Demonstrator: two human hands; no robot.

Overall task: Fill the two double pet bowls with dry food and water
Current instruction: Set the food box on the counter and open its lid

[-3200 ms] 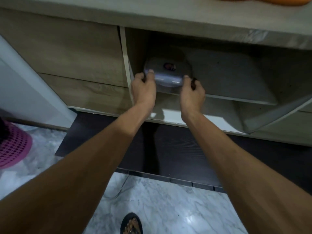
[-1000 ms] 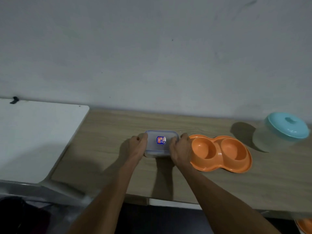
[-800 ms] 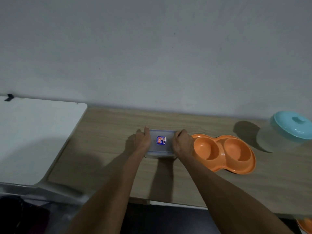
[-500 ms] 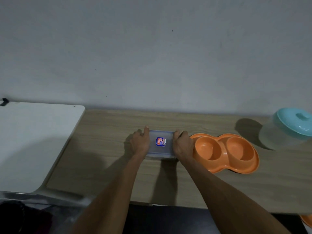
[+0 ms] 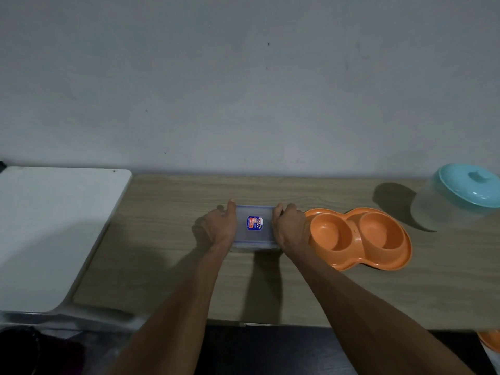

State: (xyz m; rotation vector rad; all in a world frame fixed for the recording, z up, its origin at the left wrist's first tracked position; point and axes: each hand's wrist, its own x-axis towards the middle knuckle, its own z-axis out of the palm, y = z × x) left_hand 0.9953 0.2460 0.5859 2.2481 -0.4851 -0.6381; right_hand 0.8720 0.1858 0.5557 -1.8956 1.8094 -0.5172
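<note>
Two hands bracket one small clear box (image 5: 253, 228) at the middle of the counter (image 5: 167, 239). Far left lies a white board (image 5: 56, 234), well apart from the work. Next comes the left hand (image 5: 220, 226), curled against the box's left end, thumb up at the far corner. The box rests on the wood, lid on, a blue sticker (image 5: 254, 222) on top; what it holds cannot be made out. The right hand (image 5: 289, 228) wraps the right end, so both hands are closed on the box, apparently at its side latches.

Just beside that hand sits a double bowl (image 5: 359, 239), orange, both cups bare and dry. Farther right stands a clear tub (image 5: 454, 209) with a teal lid (image 5: 470, 185), near the wall. At the lower right edge an orange sliver (image 5: 491, 341) shows below the counter, possibly the second bowl; too little shows to be sure.

The step in hand looks like opening the box, presumably the food. To do it well, the person would keep the base pressed flat, lift the end flaps outward with the fingertips one side at a time, then raise the lid level so no food jumps out. The right knuckles are close to the bowl's rim, so a jerk could knock it. Neither filling has begun.
</note>
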